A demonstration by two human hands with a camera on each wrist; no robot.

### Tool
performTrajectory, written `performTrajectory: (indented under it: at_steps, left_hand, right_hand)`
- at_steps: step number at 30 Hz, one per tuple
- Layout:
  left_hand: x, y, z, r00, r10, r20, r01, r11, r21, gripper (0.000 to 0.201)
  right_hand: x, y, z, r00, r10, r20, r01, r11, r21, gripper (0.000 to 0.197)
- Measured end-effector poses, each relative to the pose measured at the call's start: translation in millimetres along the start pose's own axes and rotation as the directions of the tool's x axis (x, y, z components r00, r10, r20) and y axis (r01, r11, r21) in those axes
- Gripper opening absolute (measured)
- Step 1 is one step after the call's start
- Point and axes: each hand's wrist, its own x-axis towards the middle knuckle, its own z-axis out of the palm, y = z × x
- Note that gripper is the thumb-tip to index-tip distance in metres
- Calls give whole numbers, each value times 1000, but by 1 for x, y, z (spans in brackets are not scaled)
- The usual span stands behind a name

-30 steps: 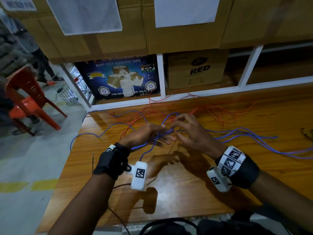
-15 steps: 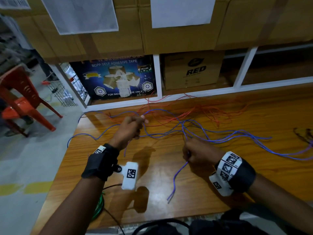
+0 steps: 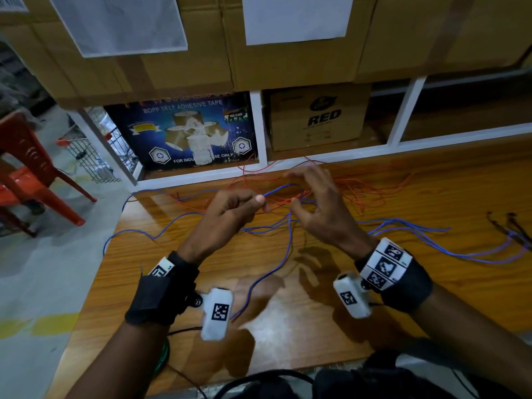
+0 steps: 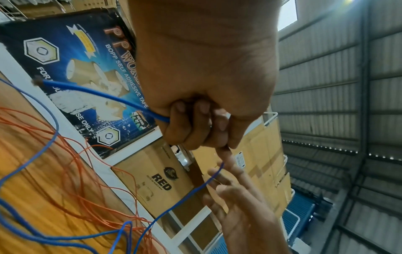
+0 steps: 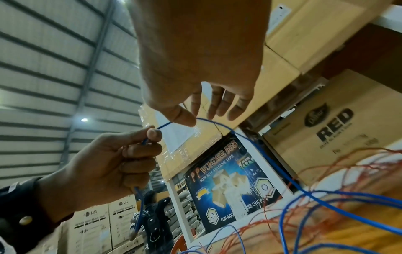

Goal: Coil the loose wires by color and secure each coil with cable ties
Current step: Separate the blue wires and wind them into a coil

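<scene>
Loose blue wires (image 3: 403, 231) and red wires (image 3: 359, 191) sprawl mostly left to right across the wooden table (image 3: 316, 326). Above them the left hand (image 3: 227, 214) pinches one blue wire (image 3: 280, 189) in curled fingers, its short end running rightward toward the right hand (image 3: 322, 208). That hand's fingers are spread and relaxed, thumb touching the wire without gripping.

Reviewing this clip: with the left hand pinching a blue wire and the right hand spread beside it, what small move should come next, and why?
Probably the right hand should close on the blue wire just beyond the left hand and draw it back for a first loop. The left hand pinches it near its end, the right thumb only touches it with fingers spread, and the wire crosses the orange wires on the wooden table, uncoiled.
</scene>
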Motion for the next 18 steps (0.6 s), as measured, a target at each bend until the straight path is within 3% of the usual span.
performTrajectory:
  at_steps: [3,6,9,13,18]
  left_hand:
    - [0,2,3,999,-26,28,28,997,-67,31]
    - [1,-3,6,995,-101,3,100,979,-178,31]
    - [0,-9,9,987,-161,-20,152,961,-232,32]
    - [0,-11,17,978,-183,-96,169,976,-136,37]
    - [6,-9,23,959,-277,-53,257,937,-237,42]
  right_hand:
    - [6,1,3,991,-75,109,81,996,-48,31]
    - [5,2,6,973,-56,224,17,985,172,13]
    - [1,2,8,979,-5,202,-49,964,261,11]
    - [2,8,11,980,144,135,-182,923,340,14]
    - [12,10,13,979,198,48,-200,881,430,12]
